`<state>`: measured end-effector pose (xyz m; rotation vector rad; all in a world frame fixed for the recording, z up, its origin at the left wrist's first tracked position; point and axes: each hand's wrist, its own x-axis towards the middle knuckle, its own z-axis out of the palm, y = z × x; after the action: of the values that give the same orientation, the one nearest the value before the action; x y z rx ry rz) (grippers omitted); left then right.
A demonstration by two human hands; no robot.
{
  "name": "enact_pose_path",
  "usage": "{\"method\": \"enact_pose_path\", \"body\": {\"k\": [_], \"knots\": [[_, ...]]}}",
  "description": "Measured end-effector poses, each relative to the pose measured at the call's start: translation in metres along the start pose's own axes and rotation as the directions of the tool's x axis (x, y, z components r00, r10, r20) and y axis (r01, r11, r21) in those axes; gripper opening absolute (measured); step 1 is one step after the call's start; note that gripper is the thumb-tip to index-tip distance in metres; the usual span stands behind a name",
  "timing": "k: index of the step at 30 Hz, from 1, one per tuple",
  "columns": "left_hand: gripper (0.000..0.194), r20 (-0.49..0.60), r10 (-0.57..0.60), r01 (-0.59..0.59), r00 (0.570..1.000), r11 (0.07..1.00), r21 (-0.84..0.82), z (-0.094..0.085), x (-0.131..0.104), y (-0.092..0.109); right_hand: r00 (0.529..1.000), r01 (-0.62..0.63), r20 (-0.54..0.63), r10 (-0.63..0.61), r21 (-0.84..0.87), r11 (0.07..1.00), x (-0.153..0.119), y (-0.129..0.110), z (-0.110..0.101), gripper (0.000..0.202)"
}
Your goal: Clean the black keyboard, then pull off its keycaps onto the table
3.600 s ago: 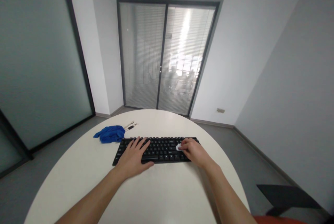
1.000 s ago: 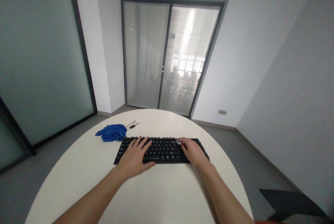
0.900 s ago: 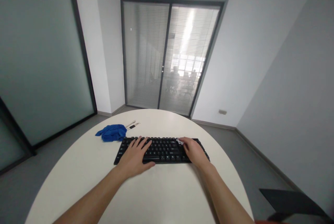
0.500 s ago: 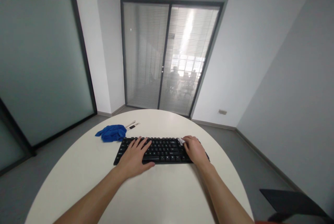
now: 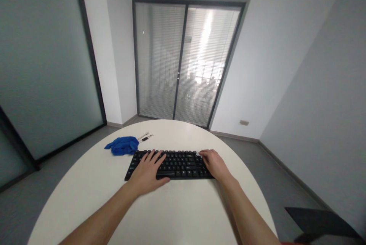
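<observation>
- Black rectangular keyboard [image 5: 180,167] flat on round white table [image 5: 177,210].
- Left hand [image 5: 146,170]: fingers wide on keyboard's 9 o'clock side.
- Right hand [image 5: 215,164]: fingers narrow, holding small white wad [image 5: 197,154], keyboard's 2 o'clock.

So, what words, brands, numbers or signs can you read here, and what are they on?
There is no text I can read in this picture.
Keyboard: pale marks on the keys, too small and blurred to read.
Small black piece beside the blue cloth: too small to tell whether it bears lettering.
Glass doors: no readable sign.
</observation>
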<state>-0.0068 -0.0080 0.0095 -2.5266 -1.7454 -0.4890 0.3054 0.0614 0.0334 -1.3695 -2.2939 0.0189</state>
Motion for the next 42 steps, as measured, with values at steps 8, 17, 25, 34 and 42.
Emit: {"method": "enact_pose_path", "body": {"k": [8, 17, 25, 34, 42], "knots": [[0.086, 0.006, 0.003, -0.003, 1.000, 1.000, -0.005, 0.000, 0.000, -0.001, 0.994, 0.040, 0.103, -0.033, -0.065, 0.997, -0.004, -0.005, -0.014, 0.040], [0.087, 0.009, 0.004, -0.004, 1.000, 1.000, 0.006, -0.002, -0.001, 0.001, 0.993, 0.014, 0.113, -0.012, -0.017, 1.000, -0.012, -0.003, -0.024, 0.037], [0.086, 0.014, 0.009, -0.009, 1.000, 1.000, 0.001, -0.001, 0.000, 0.000, 0.996, -0.037, -0.079, 0.036, -0.006, 0.999, -0.004, 0.008, -0.001, 0.040], [0.086, 0.004, 0.002, -0.002, 1.000, 1.000, 0.030, 0.000, 0.000, 0.001, 0.992, -0.068, 0.103, 0.076, -0.085, 0.994, -0.006, 0.002, -0.012, 0.042], [0.086, -0.008, -0.004, 0.004, 1.000, 1.000, 0.024, 0.001, 0.000, 0.001, 0.968, -0.094, 0.224, 0.115, -0.101, 0.990, -0.015, -0.009, -0.032, 0.039]]}}
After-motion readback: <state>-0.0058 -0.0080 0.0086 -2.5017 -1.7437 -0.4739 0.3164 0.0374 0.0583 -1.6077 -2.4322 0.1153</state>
